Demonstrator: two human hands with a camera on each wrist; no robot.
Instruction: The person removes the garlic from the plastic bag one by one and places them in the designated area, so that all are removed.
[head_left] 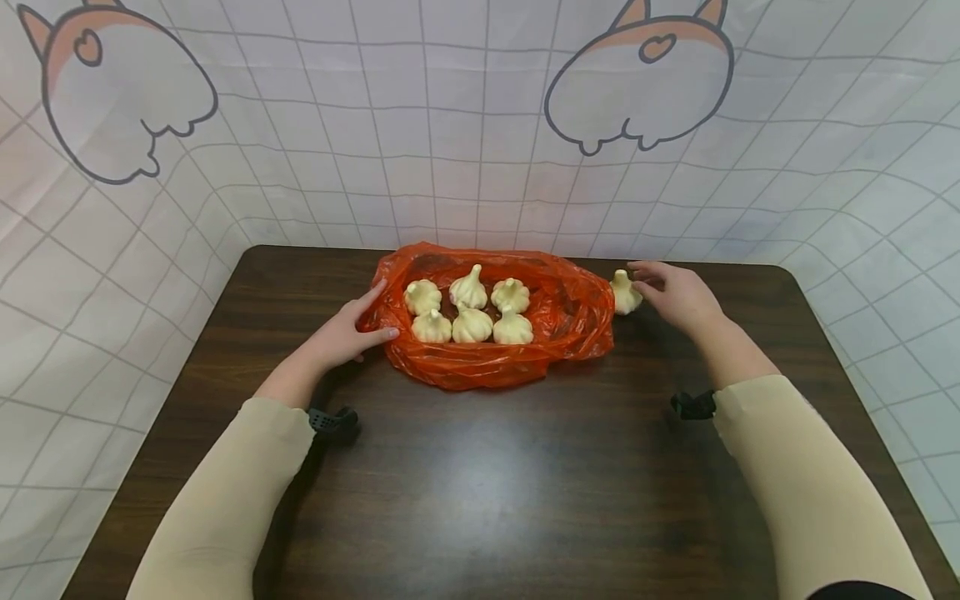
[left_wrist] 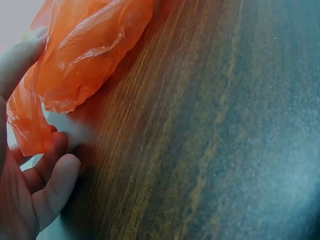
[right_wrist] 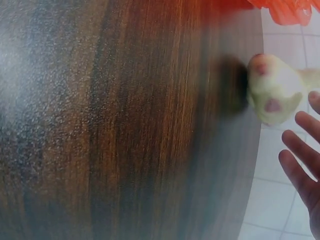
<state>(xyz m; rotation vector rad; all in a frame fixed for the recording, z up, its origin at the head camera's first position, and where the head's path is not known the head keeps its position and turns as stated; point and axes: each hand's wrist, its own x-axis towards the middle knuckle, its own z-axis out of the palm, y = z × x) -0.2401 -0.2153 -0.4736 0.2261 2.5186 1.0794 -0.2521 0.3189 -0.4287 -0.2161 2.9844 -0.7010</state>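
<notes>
A red plastic bag (head_left: 472, 371) lies with its mouth spread wide at the table's back. Inside, several pale garlic bulbs (head_left: 472, 325) stand in two rows, stems up. My left hand (head_left: 339, 335) touches the bag's left end with spread fingers, the thumb over the near side. The left wrist view shows a fold of the orange-red film (left_wrist: 95, 55) between thumb and other fingers. Just right of the bag stands a single garlic bulb (right_wrist: 272, 90). My right hand (head_left: 678, 293) is beside that bulb, its straight, spread fingers close to the stem; its thumb is out of the right wrist view.
Everything stands on a dark wood-grain table (head_left: 480, 475). Behind it and at both sides hangs a white grid-patterned cloth (head_left: 465, 125) with cartoon animal drawings. Dark wrist straps (head_left: 333, 423) sit at the cuffs of the beige sleeves (head_left: 225, 492).
</notes>
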